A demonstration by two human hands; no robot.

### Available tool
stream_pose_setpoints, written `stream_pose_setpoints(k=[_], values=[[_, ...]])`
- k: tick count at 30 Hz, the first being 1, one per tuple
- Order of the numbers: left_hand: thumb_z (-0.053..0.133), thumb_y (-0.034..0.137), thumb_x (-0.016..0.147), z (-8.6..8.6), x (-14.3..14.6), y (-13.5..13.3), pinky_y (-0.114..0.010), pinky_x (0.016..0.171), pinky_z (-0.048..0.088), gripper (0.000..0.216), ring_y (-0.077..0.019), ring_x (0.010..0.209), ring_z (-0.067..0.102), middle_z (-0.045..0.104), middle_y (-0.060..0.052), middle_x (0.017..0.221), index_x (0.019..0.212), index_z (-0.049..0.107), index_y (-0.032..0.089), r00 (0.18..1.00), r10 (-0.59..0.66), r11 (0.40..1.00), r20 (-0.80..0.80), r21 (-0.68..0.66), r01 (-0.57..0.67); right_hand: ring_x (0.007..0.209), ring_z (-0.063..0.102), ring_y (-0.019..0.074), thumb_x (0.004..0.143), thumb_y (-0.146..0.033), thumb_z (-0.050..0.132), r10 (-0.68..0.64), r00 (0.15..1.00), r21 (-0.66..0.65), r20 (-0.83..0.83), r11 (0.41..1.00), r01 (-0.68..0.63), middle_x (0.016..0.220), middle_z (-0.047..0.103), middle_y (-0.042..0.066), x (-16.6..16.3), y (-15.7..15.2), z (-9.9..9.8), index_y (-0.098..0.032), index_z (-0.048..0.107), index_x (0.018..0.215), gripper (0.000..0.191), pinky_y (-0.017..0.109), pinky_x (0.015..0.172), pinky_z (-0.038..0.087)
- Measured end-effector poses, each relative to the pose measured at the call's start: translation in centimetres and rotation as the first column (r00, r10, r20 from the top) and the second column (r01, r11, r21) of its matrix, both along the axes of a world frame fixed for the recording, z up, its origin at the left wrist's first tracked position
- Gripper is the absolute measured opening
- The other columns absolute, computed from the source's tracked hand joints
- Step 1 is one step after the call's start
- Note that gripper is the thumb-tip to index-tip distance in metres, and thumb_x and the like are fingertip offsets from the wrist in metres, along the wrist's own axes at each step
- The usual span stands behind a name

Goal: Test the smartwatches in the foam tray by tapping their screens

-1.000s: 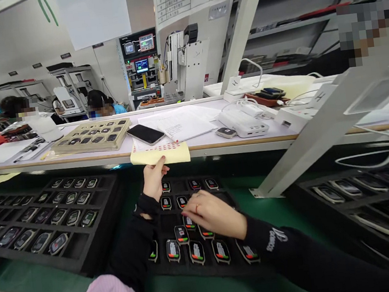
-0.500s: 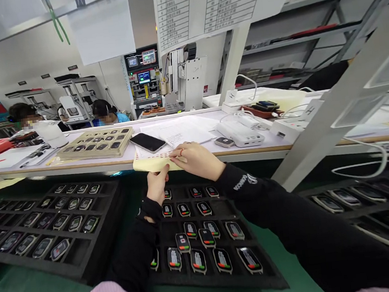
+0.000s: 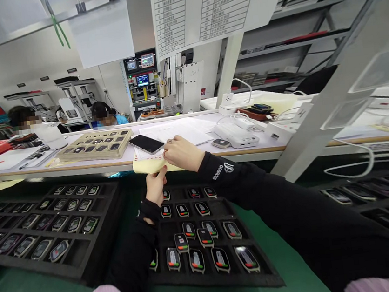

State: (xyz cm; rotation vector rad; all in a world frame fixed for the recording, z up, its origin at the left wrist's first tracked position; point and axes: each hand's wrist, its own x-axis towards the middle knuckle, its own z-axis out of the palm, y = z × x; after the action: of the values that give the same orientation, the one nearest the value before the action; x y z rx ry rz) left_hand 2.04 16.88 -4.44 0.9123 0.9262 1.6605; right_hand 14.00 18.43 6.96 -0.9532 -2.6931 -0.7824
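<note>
A sheet of small red stickers with a yellow backing [image 3: 147,166] is held at the shelf's front edge, its lower edge curled. My left hand [image 3: 154,186] pinches this sheet from below between thumb and fingers. On the sheet's right part, my right hand [image 3: 184,153] has its fingertips closed in a pinch; whether a loose sticker is between them is hidden. Below both hands lies a black foam tray [image 3: 222,207] of smartwatches [image 3: 196,260], with lit screens showing red and green bars. Two watches rest across the dividers between rows.
More black trays of watches [image 3: 59,250] lie at left and at far right. On the shelf are a phone [image 3: 146,144], a beige tray [image 3: 121,149], papers, a single watch [image 3: 221,143] and a white power bank [image 3: 241,139]. A slanted metal post [image 3: 299,153] stands right. Two people sit beyond.
My right hand has shifted slightly left along the sticker sheet, its forearm following. My left hand stays pinched on the sheet. The whole view has shifted a little.
</note>
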Motion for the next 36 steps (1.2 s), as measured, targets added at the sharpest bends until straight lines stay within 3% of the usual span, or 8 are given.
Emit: stream_pose_setpoints(k=[4,7,11,15,21,29,32,36], values=[[0.082,0.039,0.061,-0.2,-0.5,-0.5,-0.022,0.044,0.024,0.036,-0.0046,0.044,0.034,0.049,0.004,0.055,0.075,0.064,0.012,0.999,-0.016,1.000,-0.050,0.013,0.017,0.093,0.057,0.0303,0.096,-0.010,0.057,-0.022,0.996,0.012,-0.088,1.000,0.023,0.092,0.066,0.015,1.2,-0.5,0.4,-0.006,0.072,0.090,0.017,0.036,0.075,0.031],[0.079,0.040,0.064,-0.3,-1.7,-1.6,-0.022,0.046,0.029,0.037,-0.0047,0.047,0.040,0.062,-0.002,0.072,0.085,0.067,0.013,0.992,-0.056,0.998,-0.113,-0.001,0.056,0.089,0.058,0.0275,0.097,-0.013,0.058,-0.029,0.986,-0.015,-0.163,1.000,0.027,0.091,0.066,0.011,3.1,-2.4,-0.7,-0.010,0.072,0.093,0.015,0.035,0.077,0.033],[0.077,0.038,0.069,-0.7,-4.2,-4.7,-0.021,0.051,0.035,0.048,-0.0065,0.053,0.045,0.066,-0.004,0.082,0.111,0.068,0.016,0.965,-0.177,0.983,-0.195,-0.090,0.162,0.081,0.060,0.0214,0.090,-0.011,0.067,0.126,0.965,-0.258,-0.231,0.948,-0.186,0.083,0.066,0.004,6.3,-6.5,-5.6,-0.016,0.071,0.083,0.010,0.032,0.074,0.037],[0.074,0.033,0.073,-1.3,-6.8,-8.7,-0.022,0.055,0.039,0.039,-0.0092,0.057,0.049,0.065,-0.006,0.082,0.107,0.071,0.014,0.920,-0.326,0.932,-0.220,-0.237,0.274,0.074,0.061,0.0210,0.085,-0.004,0.064,0.066,0.966,-0.454,-0.249,0.873,-0.177,0.076,0.064,0.003,9.1,-10.2,-11.6,-0.016,0.067,0.073,0.017,0.033,0.071,0.043],[0.062,0.028,0.081,-2.8,-8.2,-11.6,-0.024,0.063,0.041,0.024,-0.0121,0.067,0.052,0.063,-0.005,0.088,0.099,0.072,0.017,0.852,-0.416,0.893,-0.318,-0.321,0.316,0.076,0.060,0.0300,0.092,-0.006,0.046,0.011,0.981,-0.439,-0.195,0.893,-0.097,0.081,0.064,0.009,9.7,-12.4,-15.7,-0.024,0.068,0.080,0.031,0.044,0.068,0.047],[0.059,0.030,0.084,-3.3,-5.7,-11.5,-0.024,0.063,0.041,0.025,-0.0118,0.067,0.052,0.063,-0.006,0.089,0.102,0.071,0.018,0.834,-0.483,0.861,-0.268,-0.320,0.395,0.072,0.061,0.0277,0.096,-0.015,0.053,0.081,0.968,-0.468,-0.239,0.863,-0.188,0.078,0.064,0.007,9.5,-12.1,-15.9,-0.021,0.066,0.074,0.027,0.042,0.067,0.045],[0.058,0.032,0.085,-3.7,-5.1,-11.7,-0.024,0.065,0.042,0.026,-0.0120,0.066,0.051,0.064,-0.006,0.088,0.102,0.070,0.017,0.830,-0.477,0.866,-0.289,-0.316,0.388,0.074,0.062,0.0246,0.101,-0.019,0.046,0.042,0.935,-0.440,-0.353,0.874,-0.205,0.079,0.065,0.007,10.1,-11.1,-13.9,-0.017,0.066,0.075,0.033,0.040,0.070,0.044],[0.055,0.035,0.087,-4.7,-4.7,-12.9,-0.027,0.071,0.044,0.027,-0.0134,0.069,0.053,0.064,-0.005,0.090,0.103,0.069,0.018,0.789,-0.482,0.870,-0.381,-0.317,0.378,0.076,0.063,0.0231,0.102,-0.023,0.042,0.026,0.832,-0.301,-0.555,0.925,-0.230,0.080,0.068,0.007,10.9,-9.3,-9.0,-0.017,0.067,0.080,0.034,0.037,0.071,0.043]])
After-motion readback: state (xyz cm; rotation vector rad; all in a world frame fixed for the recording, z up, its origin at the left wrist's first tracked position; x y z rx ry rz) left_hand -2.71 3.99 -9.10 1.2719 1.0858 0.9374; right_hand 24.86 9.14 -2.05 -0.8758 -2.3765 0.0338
